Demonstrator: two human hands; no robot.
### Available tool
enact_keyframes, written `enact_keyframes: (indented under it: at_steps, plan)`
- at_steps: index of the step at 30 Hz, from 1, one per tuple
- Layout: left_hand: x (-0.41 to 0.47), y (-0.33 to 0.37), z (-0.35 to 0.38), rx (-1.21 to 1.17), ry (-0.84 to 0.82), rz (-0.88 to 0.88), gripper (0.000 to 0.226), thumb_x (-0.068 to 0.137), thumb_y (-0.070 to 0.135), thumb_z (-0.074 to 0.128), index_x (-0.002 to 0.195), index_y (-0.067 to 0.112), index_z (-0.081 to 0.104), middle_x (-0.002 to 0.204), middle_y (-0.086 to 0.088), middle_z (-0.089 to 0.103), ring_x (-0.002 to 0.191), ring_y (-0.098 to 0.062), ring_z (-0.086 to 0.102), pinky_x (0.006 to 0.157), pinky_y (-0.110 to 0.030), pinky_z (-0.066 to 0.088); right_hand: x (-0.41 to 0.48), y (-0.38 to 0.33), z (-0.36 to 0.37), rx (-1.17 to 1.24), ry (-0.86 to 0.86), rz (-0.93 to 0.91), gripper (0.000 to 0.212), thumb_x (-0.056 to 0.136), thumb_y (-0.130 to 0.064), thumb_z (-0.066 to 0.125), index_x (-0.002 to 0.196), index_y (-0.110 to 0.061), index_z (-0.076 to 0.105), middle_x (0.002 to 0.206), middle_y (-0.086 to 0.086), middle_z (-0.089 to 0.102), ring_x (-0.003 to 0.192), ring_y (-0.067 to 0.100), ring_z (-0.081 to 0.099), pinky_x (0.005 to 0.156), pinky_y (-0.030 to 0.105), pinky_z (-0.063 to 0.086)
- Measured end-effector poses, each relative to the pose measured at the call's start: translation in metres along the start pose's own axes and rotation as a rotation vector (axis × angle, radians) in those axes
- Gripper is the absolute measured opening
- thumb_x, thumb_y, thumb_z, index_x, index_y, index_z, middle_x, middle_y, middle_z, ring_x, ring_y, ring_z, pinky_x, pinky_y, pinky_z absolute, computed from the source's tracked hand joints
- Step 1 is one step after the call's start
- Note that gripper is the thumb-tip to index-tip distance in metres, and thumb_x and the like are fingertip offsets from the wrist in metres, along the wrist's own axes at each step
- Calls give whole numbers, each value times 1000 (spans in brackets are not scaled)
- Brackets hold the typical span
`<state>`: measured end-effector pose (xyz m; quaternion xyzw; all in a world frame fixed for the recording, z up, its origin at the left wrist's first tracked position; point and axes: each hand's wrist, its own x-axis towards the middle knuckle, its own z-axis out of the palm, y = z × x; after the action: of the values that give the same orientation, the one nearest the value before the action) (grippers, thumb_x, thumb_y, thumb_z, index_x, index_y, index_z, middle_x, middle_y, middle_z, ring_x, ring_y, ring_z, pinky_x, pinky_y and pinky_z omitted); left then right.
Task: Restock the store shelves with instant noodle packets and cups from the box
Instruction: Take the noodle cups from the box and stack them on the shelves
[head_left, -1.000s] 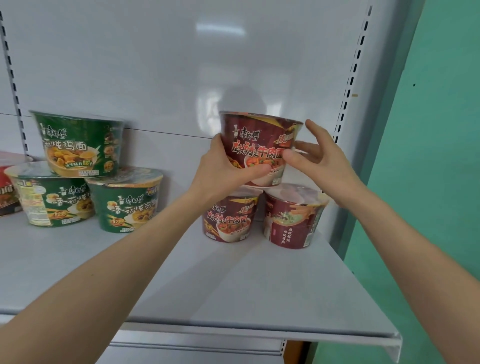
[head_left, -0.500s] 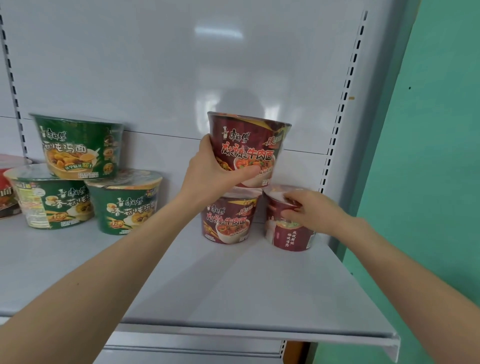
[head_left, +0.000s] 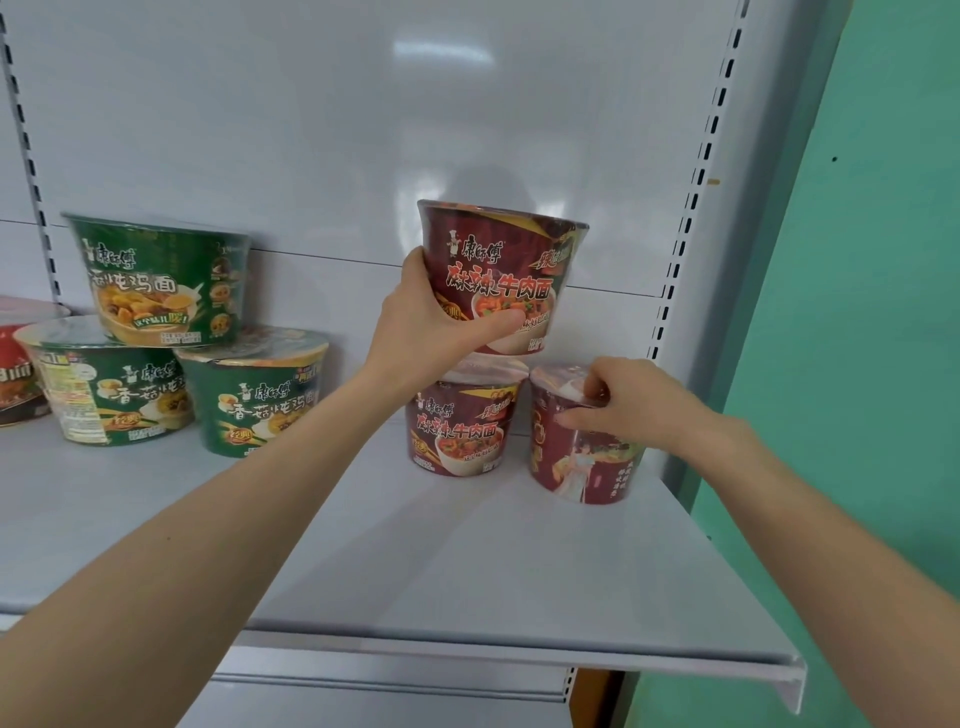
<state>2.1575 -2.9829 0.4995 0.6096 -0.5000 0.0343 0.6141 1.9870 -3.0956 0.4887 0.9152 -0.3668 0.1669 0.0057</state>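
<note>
My left hand (head_left: 434, 327) grips a dark red noodle bowl (head_left: 511, 260) from its left side, thumb across the front, holding it on top of a second dark red bowl (head_left: 460, 428) standing on the white shelf (head_left: 467, 571). To the right stands a dark red cup (head_left: 576, 462) with a figure printed on it. My right hand (head_left: 623, 402) holds that cup at its rim, fingers curled over the lid and thumb on the side.
Three green noodle bowls (head_left: 166, 286) are stacked at the left, one on two. A red bowl (head_left: 18, 374) shows at the far left edge. The slotted upright (head_left: 691, 208) and green wall (head_left: 857, 312) bound the shelf on the right.
My right hand left the upper red bowl, dropped to the right cup and took hold of its rim. My left hand keeps the upper bowl, shifted slightly left.
</note>
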Motion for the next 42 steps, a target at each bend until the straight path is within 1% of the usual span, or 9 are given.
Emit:
enact_keyframes:
  at_steps: [6, 13, 16, 21, 24, 28, 33, 39, 42]
  plan:
    - [1, -1, -3, -11, 10, -9, 78, 64, 38, 81, 126, 18, 38, 103, 14, 54, 90, -3, 54, 70, -9, 40, -5, 22, -18, -1, -189, -61, 47, 86, -5, 55, 129, -18, 43, 132, 7, 51, 118, 24, 49, 92, 30, 42]
    - [4, 0, 3, -31, 4, -12, 76, 64, 37, 81, 124, 20, 38, 92, 25, 50, 80, 11, 50, 66, -6, 37, 0, 11, 4, 17, 77, -16, 48, 81, -50, 59, 119, -22, 52, 116, 3, 61, 103, 24, 58, 82, 40, 51]
    - [5, 0, 3, -30, 3, -8, 76, 64, 37, 81, 125, 21, 38, 89, 27, 49, 80, 12, 49, 65, -6, 36, -1, 10, 11, -34, 142, -107, 30, 87, -36, 56, 115, -24, 57, 112, 3, 64, 100, 26, 59, 81, 43, 51]
    - [4, -1, 2, -30, 12, -7, 78, 63, 36, 81, 126, 19, 38, 92, 25, 50, 81, 10, 51, 65, -6, 37, -7, 22, -8, 120, -41, -121, 22, 81, -2, 57, 96, -18, 57, 112, 5, 62, 107, 24, 56, 91, 36, 47]
    - [3, -1, 2, -34, 14, -3, 78, 63, 36, 81, 125, 20, 37, 91, 26, 49, 80, 12, 50, 65, -4, 37, -7, 22, -9, 234, -52, -69, 23, 79, -13, 65, 99, -20, 55, 110, 0, 58, 105, 21, 56, 85, 32, 48]
    - [4, -1, 3, -47, 19, -2, 76, 63, 36, 82, 122, 21, 37, 89, 27, 49, 81, 13, 50, 66, -5, 37, -3, 10, 2, 112, -29, -48, 57, 75, -41, 70, 125, -21, 49, 116, -2, 55, 99, 19, 54, 79, 30, 47]
    - [4, -2, 2, -66, 16, 1, 75, 63, 36, 82, 122, 21, 37, 91, 26, 50, 83, 12, 51, 67, -6, 39, 0, 18, 2, 95, -83, -111, 46, 80, -29, 68, 121, -18, 52, 121, 2, 59, 96, 17, 53, 83, 28, 45]
    - [6, -3, 4, -57, 20, 3, 76, 63, 36, 82, 122, 20, 38, 91, 25, 52, 83, 12, 51, 67, -7, 40, 3, 29, 1, 104, -133, -118, 55, 85, -12, 62, 136, -13, 42, 143, 3, 41, 126, 24, 43, 101, 28, 36]
    - [6, -4, 5, -59, 23, 1, 76, 63, 36, 82, 123, 20, 38, 90, 26, 51, 83, 13, 51, 66, -6, 39, 7, 28, 6, 107, -108, -132, 51, 86, -10, 61, 134, -12, 45, 141, 5, 41, 125, 24, 42, 92, 20, 34]
